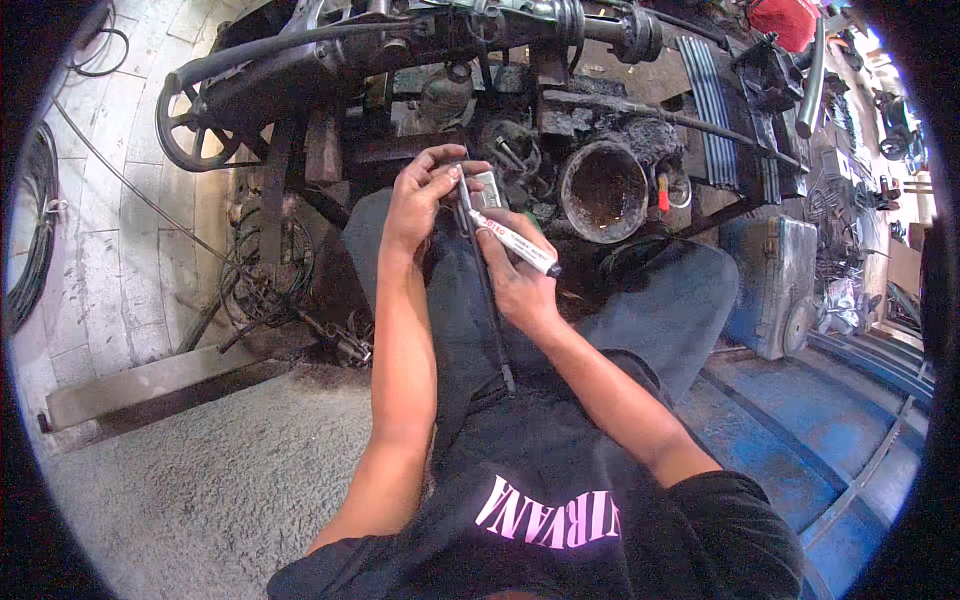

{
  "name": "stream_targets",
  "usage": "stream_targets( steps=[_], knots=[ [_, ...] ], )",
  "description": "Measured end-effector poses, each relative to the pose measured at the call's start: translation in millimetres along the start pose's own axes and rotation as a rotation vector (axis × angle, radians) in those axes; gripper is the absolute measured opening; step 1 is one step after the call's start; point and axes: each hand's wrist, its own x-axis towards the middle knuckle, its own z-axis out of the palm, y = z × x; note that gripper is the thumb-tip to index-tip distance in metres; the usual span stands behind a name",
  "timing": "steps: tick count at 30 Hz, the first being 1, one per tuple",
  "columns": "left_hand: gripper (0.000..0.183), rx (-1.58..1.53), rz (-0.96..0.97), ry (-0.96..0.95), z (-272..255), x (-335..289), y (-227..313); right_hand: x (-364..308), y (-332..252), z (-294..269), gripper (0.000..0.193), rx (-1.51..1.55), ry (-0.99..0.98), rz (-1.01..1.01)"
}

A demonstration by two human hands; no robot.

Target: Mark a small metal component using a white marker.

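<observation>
My left hand (420, 200) pinches the upper end of a thin dark metal rod (493, 310), which slants down between my thighs toward my shirt. In my right hand (520, 285) is a white marker pen (513, 240), its black end pointing to the lower right. The pen's other end lies against or very close to the rod, just below my left fingers; whether the tip touches cannot be made out. Behind my fingers, a small pale grey-green object (488, 187) is partly hidden.
A long greasy metal assembly (340, 50) with a wheel (165, 130) spans the far side. Nearer stand a round dirty container (604, 192) and a red-handled tool (662, 192). Stacked metal strips (708, 115) and a blue-grey case (770, 280) are on the right. A beam (160, 385) lies at left.
</observation>
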Motion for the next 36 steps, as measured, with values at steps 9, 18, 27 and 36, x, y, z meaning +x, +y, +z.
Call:
stream_targets(
  steps=[9,18,27,36],
  knots=[
    [0.036,-0.033,-0.009,0.035,6,-7,6,-9,8,-16,0.028,0.373,0.089,0.345],
    [0.024,0.044,0.054,0.153,34,3,18,-43,-11,-27,0.042,0.537,-0.148,0.435],
    [0.027,0.336,0.084,0.041,161,-46,38,-22,-48,-112,0.037,0.451,0.193,0.225],
    [0.042,0.672,-0.230,-0.525,320,-15,-41,-9,-29,-265,0.036,0.237,0.764,0.091]
  ],
)
